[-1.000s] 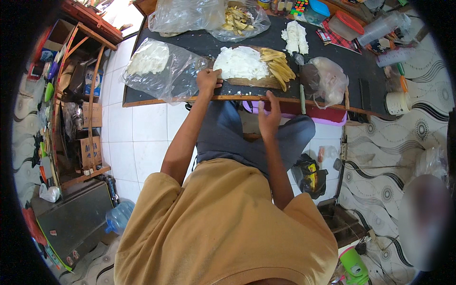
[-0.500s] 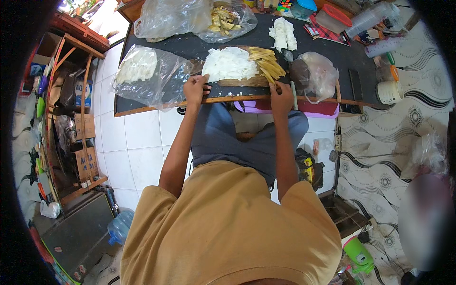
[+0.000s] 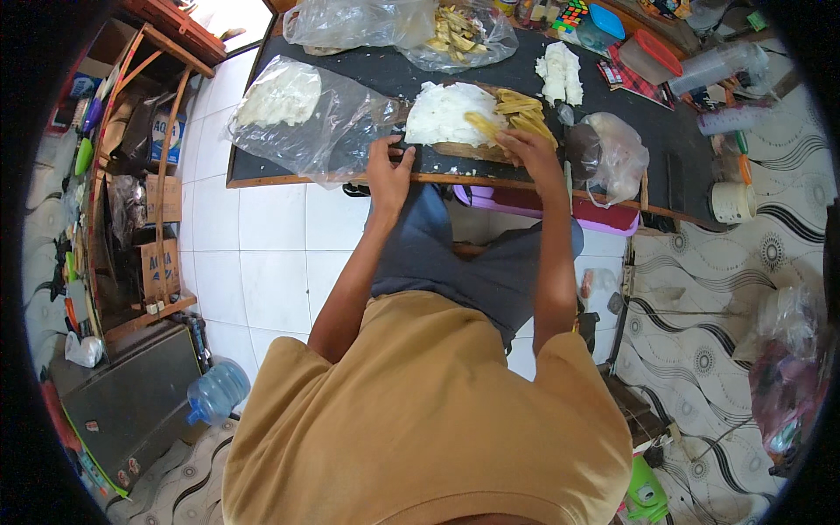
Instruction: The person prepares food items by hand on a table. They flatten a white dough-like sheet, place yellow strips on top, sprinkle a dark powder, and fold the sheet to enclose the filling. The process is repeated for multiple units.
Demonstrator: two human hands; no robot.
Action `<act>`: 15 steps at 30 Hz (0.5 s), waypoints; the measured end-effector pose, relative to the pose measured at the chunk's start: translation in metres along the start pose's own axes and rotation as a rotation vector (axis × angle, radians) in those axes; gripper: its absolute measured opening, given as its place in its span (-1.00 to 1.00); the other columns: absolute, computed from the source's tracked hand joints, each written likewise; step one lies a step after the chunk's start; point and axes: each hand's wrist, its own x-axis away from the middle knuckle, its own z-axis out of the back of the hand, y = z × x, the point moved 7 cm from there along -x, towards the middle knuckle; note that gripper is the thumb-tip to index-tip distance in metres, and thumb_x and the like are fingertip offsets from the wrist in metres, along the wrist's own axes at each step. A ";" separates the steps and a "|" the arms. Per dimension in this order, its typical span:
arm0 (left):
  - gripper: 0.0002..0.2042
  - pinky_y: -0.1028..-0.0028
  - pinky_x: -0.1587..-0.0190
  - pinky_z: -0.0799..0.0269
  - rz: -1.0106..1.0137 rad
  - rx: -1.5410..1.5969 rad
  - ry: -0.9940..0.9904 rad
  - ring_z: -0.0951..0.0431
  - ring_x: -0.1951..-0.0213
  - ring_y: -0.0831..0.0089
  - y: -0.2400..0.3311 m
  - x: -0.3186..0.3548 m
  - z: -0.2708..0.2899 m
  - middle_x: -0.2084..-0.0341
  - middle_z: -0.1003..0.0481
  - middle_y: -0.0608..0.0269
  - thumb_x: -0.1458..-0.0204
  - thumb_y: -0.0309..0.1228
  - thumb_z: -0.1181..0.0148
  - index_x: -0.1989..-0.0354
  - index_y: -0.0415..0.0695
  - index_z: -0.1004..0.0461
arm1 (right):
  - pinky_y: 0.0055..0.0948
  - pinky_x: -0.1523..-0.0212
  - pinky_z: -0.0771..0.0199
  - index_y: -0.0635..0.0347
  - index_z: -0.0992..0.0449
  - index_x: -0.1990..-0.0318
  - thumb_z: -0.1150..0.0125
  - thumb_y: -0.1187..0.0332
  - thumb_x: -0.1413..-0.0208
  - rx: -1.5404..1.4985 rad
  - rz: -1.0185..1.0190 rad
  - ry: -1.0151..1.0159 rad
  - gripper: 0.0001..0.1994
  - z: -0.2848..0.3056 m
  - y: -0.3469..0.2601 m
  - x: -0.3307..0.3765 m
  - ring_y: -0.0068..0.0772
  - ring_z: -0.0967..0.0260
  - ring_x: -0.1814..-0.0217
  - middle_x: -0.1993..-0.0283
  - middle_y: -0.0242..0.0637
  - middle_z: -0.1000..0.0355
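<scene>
A flattened, crumbly white sheet lies on a wooden board near the table's front edge. On the board's right end rests a pile of yellow strips. My right hand pinches a yellow strip and holds it over the right part of the white sheet. At the table edge, just left of the board, is my left hand; its thumb and forefinger are apart and nothing shows between them. Left of it, a clear plastic bag lies flat, with another white sheet on it.
Farther back are a plastic bag of yellow pieces and white rolls. A tied plastic bag sits to the right, near a dark phone-like slab. Lidded containers stand at the back right. Below the table is a purple tub.
My right hand has brought a yellow strip leftward from the pile to over the white sheet. My left hand has drawn off the sheet's near left corner. The whole view has shifted.
</scene>
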 end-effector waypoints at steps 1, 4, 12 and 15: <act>-0.70 0.36 0.23 -0.45 -0.004 -0.019 -0.005 -0.51 0.28 0.31 -0.001 0.000 0.001 0.26 -0.46 0.11 -0.04 -0.46 -0.32 0.06 -0.24 -0.46 | -0.66 0.37 -0.35 0.22 -0.64 0.12 -0.36 0.19 -0.12 0.091 0.014 -0.102 -0.70 -0.006 -0.004 -0.015 -0.67 -0.41 0.31 0.30 -0.38 -0.54; -0.70 0.37 0.23 -0.45 -0.010 -0.036 -0.014 -0.52 0.28 0.32 -0.002 -0.001 0.000 0.24 -0.47 0.10 -0.04 -0.45 -0.32 0.06 -0.24 -0.47 | -0.63 0.34 -0.35 0.20 -0.65 0.13 -0.36 0.20 -0.12 0.204 0.342 -0.187 -0.72 -0.028 -0.021 -0.050 -0.68 -0.39 0.33 0.33 -0.40 -0.55; -0.74 0.39 0.23 -0.43 0.063 0.025 -0.054 -0.52 0.29 0.33 -0.004 -0.007 -0.004 0.27 -0.49 0.11 -0.04 -0.45 -0.31 0.10 -0.22 -0.53 | -0.48 0.28 -0.42 0.25 -0.67 0.16 -0.38 0.18 -0.07 0.093 0.218 -0.064 -0.69 -0.030 0.007 -0.065 -0.51 -0.44 0.34 0.34 -0.35 -0.57; -0.75 0.39 0.24 -0.42 0.030 0.024 -0.065 -0.51 0.30 0.34 0.004 -0.011 -0.008 0.30 -0.49 0.12 -0.04 -0.44 -0.32 0.10 -0.21 -0.54 | -0.59 0.39 -0.27 0.22 -0.66 0.14 -0.38 0.20 -0.10 0.061 0.136 -0.067 -0.71 -0.031 0.000 -0.060 -0.66 -0.28 0.43 0.44 -0.49 -0.45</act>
